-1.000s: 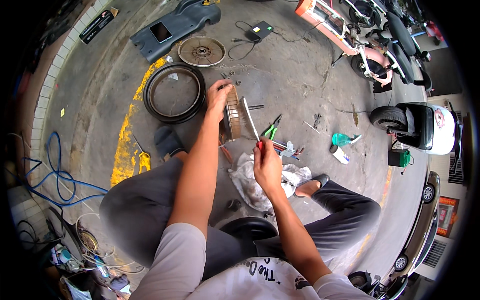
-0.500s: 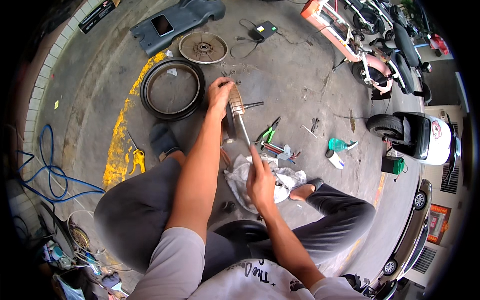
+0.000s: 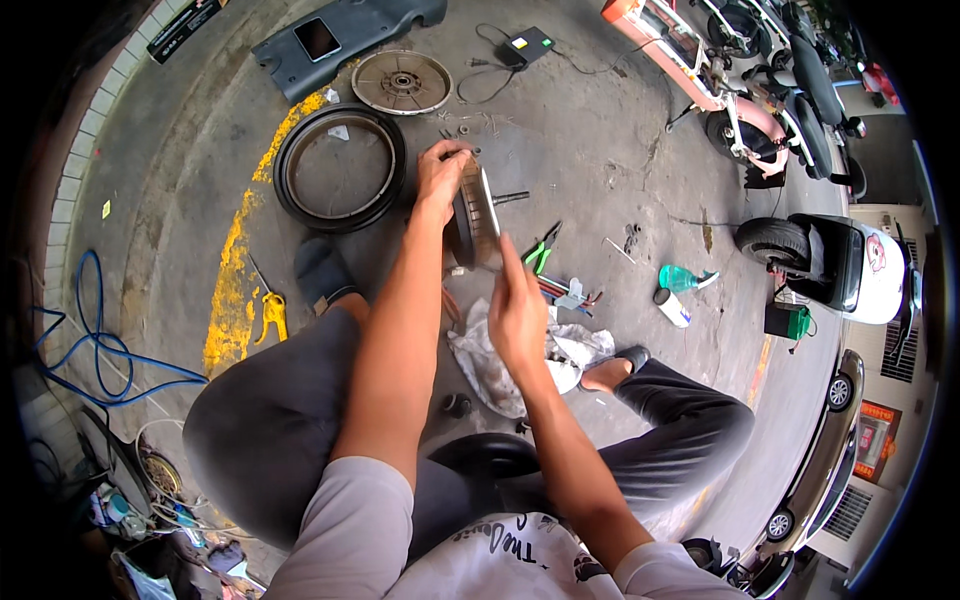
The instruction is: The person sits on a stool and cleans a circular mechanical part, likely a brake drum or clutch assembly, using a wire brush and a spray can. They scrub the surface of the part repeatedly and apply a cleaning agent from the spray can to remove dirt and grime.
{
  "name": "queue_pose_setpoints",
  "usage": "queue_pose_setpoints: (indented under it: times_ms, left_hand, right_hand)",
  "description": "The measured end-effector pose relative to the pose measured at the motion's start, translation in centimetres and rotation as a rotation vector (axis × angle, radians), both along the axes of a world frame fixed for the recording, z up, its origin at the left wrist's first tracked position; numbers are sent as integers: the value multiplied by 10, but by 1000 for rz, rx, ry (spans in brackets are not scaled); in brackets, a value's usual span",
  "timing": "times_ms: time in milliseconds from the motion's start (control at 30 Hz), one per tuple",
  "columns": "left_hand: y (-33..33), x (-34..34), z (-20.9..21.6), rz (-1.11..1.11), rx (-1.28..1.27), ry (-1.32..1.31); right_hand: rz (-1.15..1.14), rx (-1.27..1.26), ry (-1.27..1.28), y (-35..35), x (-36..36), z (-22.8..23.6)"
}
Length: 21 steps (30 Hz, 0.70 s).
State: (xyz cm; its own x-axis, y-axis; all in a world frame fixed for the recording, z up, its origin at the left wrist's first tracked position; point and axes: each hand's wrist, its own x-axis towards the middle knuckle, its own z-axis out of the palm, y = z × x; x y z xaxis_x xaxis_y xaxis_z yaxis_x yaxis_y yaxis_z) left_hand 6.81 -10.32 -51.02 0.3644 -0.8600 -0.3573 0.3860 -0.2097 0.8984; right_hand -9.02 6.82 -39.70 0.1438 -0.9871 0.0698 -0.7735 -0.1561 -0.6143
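The ribbed round core [image 3: 480, 225] stands on edge in front of the person, a little left of the middle, with a thin shaft [image 3: 512, 197] jutting out to its right. The left hand [image 3: 440, 182] is closed over its far upper edge, fingers bent across the rim. The right hand [image 3: 517, 315] is wrapped around a thin pale tool [image 3: 490, 203], index finger stretched along it; the tool's strip lies against the core's right side, and its handle is hidden in the palm.

The ground around is crowded. Just left of the left hand lies a black tyre ring [image 3: 286, 178], and beyond it a metal disc [image 3: 403, 82]. A stained white cloth [image 3: 490, 355] spreads below the right hand, which partly covers it. Green-handled pliers [image 3: 545, 250] and several slim tools [image 3: 552, 288] sit close to the right of that hand. Farther left is a yellow-handled tool [image 3: 272, 312], with a blue hose [image 3: 95, 335] beyond. On the far side are a grey panel [image 3: 380, 28] carrying a phone [image 3: 317, 38], and a black adapter [image 3: 527, 46] with its cord. A pink scooter [image 3: 755, 125] stands far right.

To the right, a teal spray bottle [image 3: 678, 279] lies beside a white can [image 3: 673, 307]; what either holds cannot be told. The tyre ring encloses a small white scrap [image 3: 340, 132] toward its far side.
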Motion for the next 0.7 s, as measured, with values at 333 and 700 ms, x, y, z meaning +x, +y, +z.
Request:
queue_pose_setpoints:
  times_ms: [333, 700]
  left_hand:
    - [1, 2, 6, -90, -45, 60]
    - [2, -1, 5, -81, -70, 131]
  right_hand:
    - [0, 40, 36, 35, -20, -2]
    - [-8, 27, -16, 27, -22, 3]
